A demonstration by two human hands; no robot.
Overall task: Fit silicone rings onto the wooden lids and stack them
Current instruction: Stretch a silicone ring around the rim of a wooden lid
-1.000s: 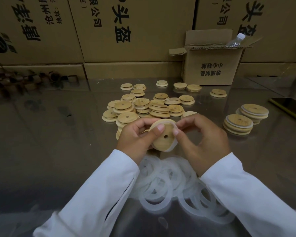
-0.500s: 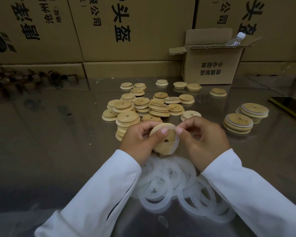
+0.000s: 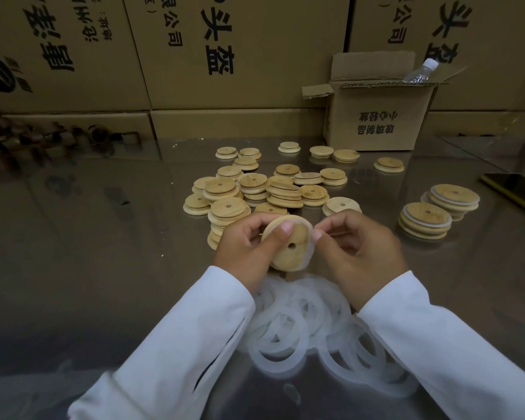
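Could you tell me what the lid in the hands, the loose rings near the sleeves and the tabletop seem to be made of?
Lid: pale wood, apparently unvarnished, with visible grain and a drilled centre hole.
Rings: milky translucent and floppy-looking, probably silicone.
Tabletop: glossy and mirror-like, reflecting the cartons; likely polished metal, possibly glass.

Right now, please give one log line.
left hand: holds wooden lid | right hand: stretches silicone ring | ring: partly fitted
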